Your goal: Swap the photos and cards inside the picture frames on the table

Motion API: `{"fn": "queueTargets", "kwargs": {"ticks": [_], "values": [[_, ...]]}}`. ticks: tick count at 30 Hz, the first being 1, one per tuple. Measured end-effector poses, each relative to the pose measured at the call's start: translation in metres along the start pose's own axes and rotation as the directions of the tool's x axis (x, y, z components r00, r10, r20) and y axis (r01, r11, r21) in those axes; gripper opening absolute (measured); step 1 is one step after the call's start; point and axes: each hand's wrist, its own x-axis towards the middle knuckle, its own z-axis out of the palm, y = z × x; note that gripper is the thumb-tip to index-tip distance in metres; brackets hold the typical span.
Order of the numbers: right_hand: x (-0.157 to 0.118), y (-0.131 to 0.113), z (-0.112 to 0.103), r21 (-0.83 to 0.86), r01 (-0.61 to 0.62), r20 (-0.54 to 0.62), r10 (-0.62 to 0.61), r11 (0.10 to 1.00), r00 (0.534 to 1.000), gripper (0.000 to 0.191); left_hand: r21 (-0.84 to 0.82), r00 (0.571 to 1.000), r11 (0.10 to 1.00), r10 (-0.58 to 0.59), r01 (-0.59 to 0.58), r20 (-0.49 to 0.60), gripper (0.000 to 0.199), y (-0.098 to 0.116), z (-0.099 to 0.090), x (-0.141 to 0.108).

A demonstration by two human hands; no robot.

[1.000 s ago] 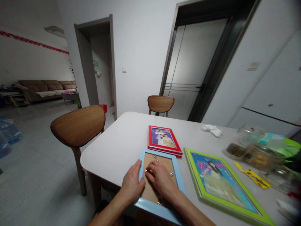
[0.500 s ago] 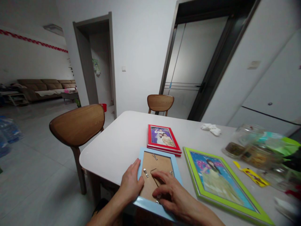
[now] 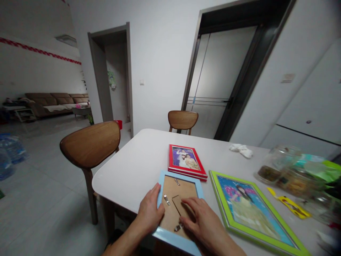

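A light blue picture frame (image 3: 176, 241) lies back side up at the table's near edge, its brown backing board (image 3: 170, 214) showing with small metal clips (image 3: 166, 200) around it. My left hand (image 3: 151, 209) grips the frame's left edge, thumb on top and fingers along the side. My right hand (image 3: 204, 222) rests over the right part of the backing, its thumb beside the lower clip (image 3: 178, 227) and its fingers spread and bent. Nothing shows between those fingers. Part of the frame's right side is hidden under this hand.
Red frames (image 3: 186, 171) are stacked behind the blue one. A large green frame (image 3: 266, 237) lies to the right. Jars (image 3: 269, 170), a yellow packet (image 3: 293, 207) and white tissue (image 3: 241, 150) sit further right. Wooden chairs (image 3: 93, 144) stand left and behind the white table (image 3: 128, 161).
My right hand's fingers have opened and shifted slightly right, off the lower clip, which now shows turned sideways. The whole view has moved down a little in the picture.
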Motion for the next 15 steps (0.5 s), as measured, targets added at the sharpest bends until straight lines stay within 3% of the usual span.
{"fn": "queueTargets", "kwargs": {"ticks": [3, 9, 12, 15], "values": [[0.001, -0.002, 0.002, -0.022, -0.02, -0.001, 0.02, 1.0, 1.0, 0.033, 0.011, 1.0, 1.0, -0.018, 0.018, -0.001, 0.056, 0.001, -0.001, 0.0], [0.004, -0.009, -0.011, -0.04, -0.041, -0.116, 0.036, 0.998, 0.993, 0.03, -0.077, 0.998, 0.995, -0.056, 0.058, 0.026, 0.05, 0.007, -0.003, 0.001], [0.006, -0.018, -0.021, -0.059, -0.014, -0.132, 0.006, 0.998, 0.991, 0.026, -0.257, 0.998, 0.964, -0.063, 0.06, -0.002, 0.027, 0.014, -0.005, 0.004], [0.007, -0.026, -0.026, -0.012, 0.037, -0.153, -0.038, 0.999, 0.987, 0.024, -0.55, 0.988, 0.827, -0.155, 0.122, -0.015, 0.022, 0.02, -0.009, 0.009]]}}
